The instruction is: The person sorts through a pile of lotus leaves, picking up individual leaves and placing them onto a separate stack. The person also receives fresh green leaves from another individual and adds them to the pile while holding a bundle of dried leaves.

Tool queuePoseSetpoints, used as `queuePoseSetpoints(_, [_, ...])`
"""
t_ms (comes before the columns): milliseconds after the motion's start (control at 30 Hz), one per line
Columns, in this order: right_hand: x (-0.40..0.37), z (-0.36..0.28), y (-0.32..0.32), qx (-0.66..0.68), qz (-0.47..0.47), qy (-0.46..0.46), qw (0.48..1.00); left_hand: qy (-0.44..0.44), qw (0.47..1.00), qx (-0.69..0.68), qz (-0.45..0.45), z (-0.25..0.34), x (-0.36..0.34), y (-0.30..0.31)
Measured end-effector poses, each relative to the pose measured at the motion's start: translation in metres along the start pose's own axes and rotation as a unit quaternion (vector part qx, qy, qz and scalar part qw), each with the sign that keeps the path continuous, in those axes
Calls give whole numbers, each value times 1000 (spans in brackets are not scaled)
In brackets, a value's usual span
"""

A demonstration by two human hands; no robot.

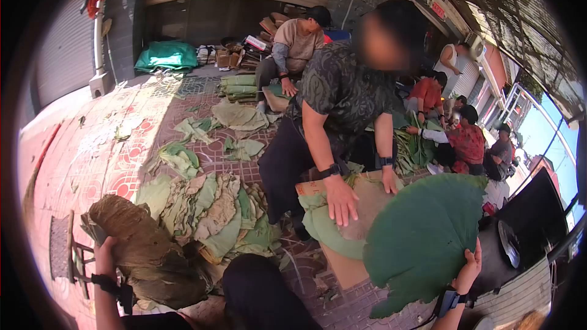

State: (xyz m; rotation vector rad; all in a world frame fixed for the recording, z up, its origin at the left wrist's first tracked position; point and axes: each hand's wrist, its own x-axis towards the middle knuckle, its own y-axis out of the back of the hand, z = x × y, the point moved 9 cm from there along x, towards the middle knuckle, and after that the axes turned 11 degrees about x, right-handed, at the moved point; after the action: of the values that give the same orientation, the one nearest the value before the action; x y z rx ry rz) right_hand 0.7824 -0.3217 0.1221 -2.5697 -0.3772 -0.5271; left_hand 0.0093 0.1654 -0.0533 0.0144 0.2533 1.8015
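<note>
Green leaf (422, 238), lower right, is pinched at its edge by the right hand (471, 269), probably to keep it flat, while the left hand (105, 250), lower left, wraps its fingers round a brown dried bundle (143, 244).

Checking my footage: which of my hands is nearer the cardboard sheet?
Right. The right hand grips the green leaf beside the cardboard; the left hand holds brown leaves far off.

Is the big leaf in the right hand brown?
No, the big leaf in the right hand is green; the left hand holds the brown leaves.
</note>
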Motion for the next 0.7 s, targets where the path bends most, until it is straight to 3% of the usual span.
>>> queuePoseSetpoints(200, [22,-5,-19,-53,31,42,997,4,1000,-7,4,-3,2,-5])
queuePoseSetpoints(400, [65,101,-71,-109,9,-37,993,-25,1000,-18,-6,-4,6,2])
queuePoseSetpoints(600, [75,177,-135,-68,-57,29,996,10,1000,-7,5,5,-11,4])
queuePoseSetpoints(667, [78,200,-131,-88,-34,29,995,30,999,23,34,-13,-1,11])
queuePoseSetpoints(700, [80,215,-128,-97,-34,22,995,25,1000,-8,-12,11,-17,-7])
